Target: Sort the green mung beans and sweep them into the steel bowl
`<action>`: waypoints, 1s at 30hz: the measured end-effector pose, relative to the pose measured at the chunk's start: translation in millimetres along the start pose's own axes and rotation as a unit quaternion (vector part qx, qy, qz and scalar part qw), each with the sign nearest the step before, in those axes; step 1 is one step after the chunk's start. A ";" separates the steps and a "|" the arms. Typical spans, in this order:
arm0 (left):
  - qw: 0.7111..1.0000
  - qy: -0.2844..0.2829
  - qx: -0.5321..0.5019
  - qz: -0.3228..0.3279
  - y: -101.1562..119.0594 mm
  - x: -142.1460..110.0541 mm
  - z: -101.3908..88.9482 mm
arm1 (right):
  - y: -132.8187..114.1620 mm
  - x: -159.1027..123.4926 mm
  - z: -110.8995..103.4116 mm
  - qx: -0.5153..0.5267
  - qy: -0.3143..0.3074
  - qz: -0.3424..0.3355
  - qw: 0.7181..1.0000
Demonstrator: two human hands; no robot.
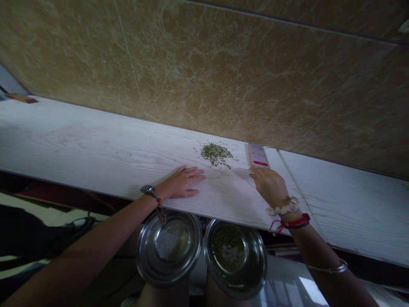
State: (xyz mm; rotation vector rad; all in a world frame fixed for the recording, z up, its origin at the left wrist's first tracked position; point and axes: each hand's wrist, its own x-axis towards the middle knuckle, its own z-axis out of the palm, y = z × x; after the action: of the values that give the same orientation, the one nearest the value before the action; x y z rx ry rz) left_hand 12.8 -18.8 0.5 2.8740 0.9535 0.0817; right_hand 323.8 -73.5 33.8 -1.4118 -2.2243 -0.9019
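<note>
Fingers point(198, 172) of the left grip point(183, 183) lie spread and released, palm down on the white table point(79, 140) near its front edge, with a ring point(189, 174) on one of them. The right grip point(270, 183) is curled over the table, about midway between the front and back edges; a faint, see-through patch shows at its fingertips, and I cannot tell whether it is grasping something thin and clear there. A watch point(147, 189) and a beaded bracelet point(156, 197) circle the left wrist; a pale scrunchie point(286, 207), a red band point(297, 221) and a metal bangle point(332, 269) sit on the right arm.

Beyond the grips and between them, small green beans point(215, 152) lie in a loose heap near the table's back edge, with stray ones around it. Right of the heap, a phone point(258, 154) lies close to that edge, just beyond the right grip.

Below the front edge, over the person's knees, two steel bowls stand side by side: the left bowl point(142, 256) has pale contents, too dim to make out, and the right bowl point(262, 260) holds green beans. A brown tiled wall point(191, 64) rises along the back edge, and a wooden piece point(22, 98) lies at the back left corner.
</note>
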 end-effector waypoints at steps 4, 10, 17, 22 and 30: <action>1.000 0.005 0.002 0.000 -0.5 0.0 0.9 | -0.3 0.5 0.4 -0.003 -0.004 -0.001 1.000; 1.000 0.018 -0.002 0.008 -1.9 -0.3 3.1 | -3.0 2.3 1.7 0.014 -0.014 -0.002 1.000; 1.000 0.020 0.002 0.013 -2.9 -0.6 3.5 | -6.1 2.0 -0.4 0.055 -0.035 -0.012 0.998; 1.000 0.004 0.006 0.000 0.1 -0.3 0.3 | -7.6 -0.7 -1.7 0.083 -0.026 -0.004 0.996; 1.000 -0.006 0.002 -0.001 -0.2 0.3 0.8 | -13.6 7.1 -5.0 0.102 -0.046 -0.028 0.993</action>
State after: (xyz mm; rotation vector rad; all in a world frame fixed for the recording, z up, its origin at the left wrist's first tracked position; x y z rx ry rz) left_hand 12.9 -18.5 -0.3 2.8730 0.9560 0.0620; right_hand 308.3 -76.2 37.4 -1.3262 -2.3589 -0.6157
